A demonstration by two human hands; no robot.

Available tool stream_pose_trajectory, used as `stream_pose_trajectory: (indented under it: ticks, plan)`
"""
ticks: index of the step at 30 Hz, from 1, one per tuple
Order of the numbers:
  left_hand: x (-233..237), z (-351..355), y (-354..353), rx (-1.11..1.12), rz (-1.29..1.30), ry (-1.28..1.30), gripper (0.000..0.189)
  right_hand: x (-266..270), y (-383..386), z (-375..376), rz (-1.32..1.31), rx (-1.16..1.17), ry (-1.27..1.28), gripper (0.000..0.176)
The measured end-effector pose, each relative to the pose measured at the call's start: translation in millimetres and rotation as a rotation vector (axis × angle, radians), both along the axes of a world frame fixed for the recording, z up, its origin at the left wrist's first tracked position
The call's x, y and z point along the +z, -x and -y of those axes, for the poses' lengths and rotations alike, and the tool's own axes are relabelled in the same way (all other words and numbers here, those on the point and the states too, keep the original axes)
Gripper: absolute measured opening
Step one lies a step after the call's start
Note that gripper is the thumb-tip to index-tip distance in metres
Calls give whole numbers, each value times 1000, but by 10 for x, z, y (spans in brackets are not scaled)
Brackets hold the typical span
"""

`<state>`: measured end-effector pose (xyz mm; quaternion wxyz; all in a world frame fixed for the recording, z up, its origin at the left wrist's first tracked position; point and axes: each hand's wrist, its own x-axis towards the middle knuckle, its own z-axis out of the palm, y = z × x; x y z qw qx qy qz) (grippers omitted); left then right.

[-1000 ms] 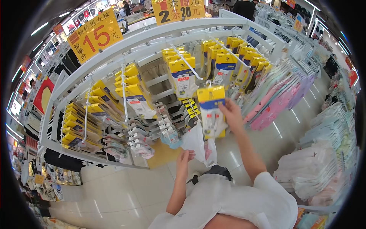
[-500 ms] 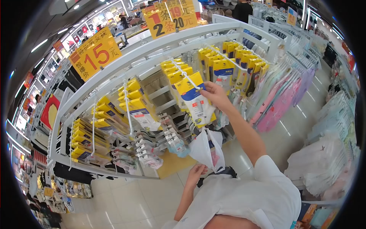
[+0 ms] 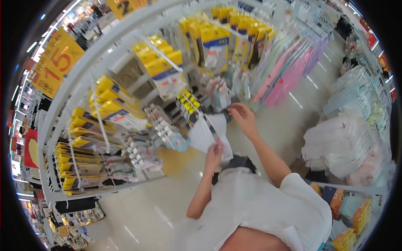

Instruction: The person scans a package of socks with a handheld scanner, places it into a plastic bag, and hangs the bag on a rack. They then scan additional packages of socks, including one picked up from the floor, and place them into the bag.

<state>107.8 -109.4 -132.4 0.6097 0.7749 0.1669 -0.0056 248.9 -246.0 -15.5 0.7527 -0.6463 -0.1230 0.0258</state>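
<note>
Head view: left hand point(image 3: 213, 155) grips a thin, crumpled white bag point(image 3: 204, 134).

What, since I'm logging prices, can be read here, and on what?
"15": large red number on the left sign; the characters beside it are blurred.
"2": on the top sign, cut off by the picture's edge.
Labels on the yellow packs: too blurred to read.

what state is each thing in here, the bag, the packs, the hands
bag, held up between both hands
left hand, fingers closed on the bag
right hand, fingers at the bag's top edge
yellow packs, hanging in rows
pink clothes, hanging
</note>
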Motion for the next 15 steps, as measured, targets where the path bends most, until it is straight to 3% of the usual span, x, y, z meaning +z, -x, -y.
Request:
stream_pose_trajectory:
  ticks: [3, 5, 8, 11, 13, 15]
  plan:
    - [23, 84, -153, 157, 44, 47, 27, -433, 529, 456, -225, -79, 185, 26]
    - [-282, 188, -319, 223, 103, 107, 21, -772, 818, 711, -307, -114, 240, 25]
    - [-279, 315, -614, 202, 87, -324, 25, -959, 1153, 935, -395, -183, 325, 23]
    - [-584, 303, -785, 221, -43, -322, 30, -1030, 1397, 1086, -469, -242, 349, 22]
    - [-1011, 186, -819, 256, -123, -218, 29, -1061, 1482, 1131, -490, -260, 350, 22]
    - [-1504, 79, -891, 464, -268, 155, 26, -1069, 1524, 1189, -488, -259, 374, 22]
